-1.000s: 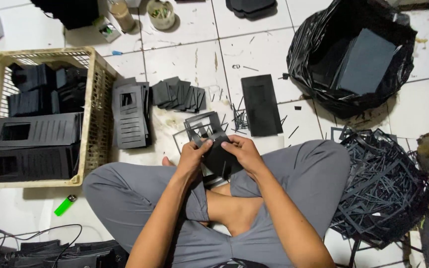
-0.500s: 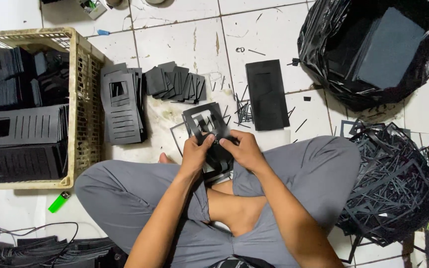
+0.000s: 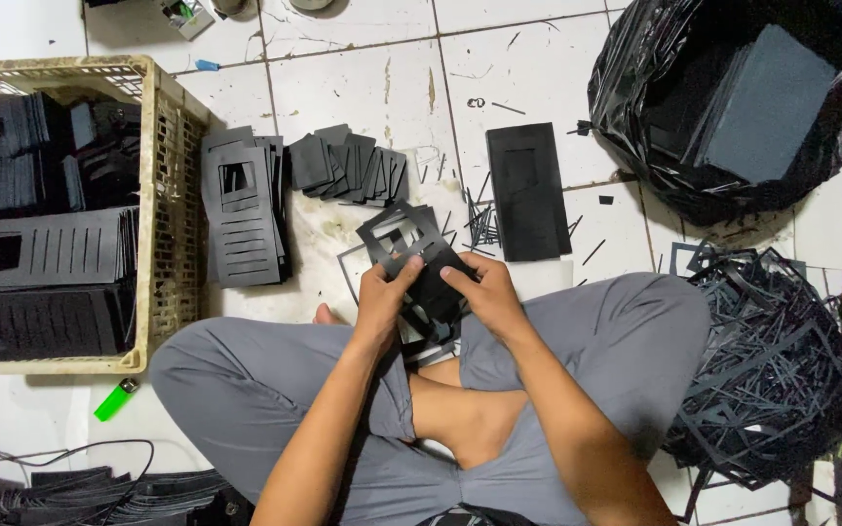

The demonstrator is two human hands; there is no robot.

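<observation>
I sit cross-legged on a white tiled floor in grey trousers. My left hand and my right hand both grip a black die-cut card sheet held over my lap, its far end a thin frame with cut-out windows. My thumbs press on its near part. Just beyond it lie a stack of slotted black panels, a fanned row of small black squares and a single long black sheet.
A cream plastic crate at left holds stacks of black panels. A black bag with dark sheets sits top right. A heap of black offcut frames lies at right. A green lighter and cables lie bottom left.
The view has shifted, so the floor items sit lower and further right in frame. My hands keep hold of the black sheet, and its frame part is now raised further from the piece under my thumbs.
</observation>
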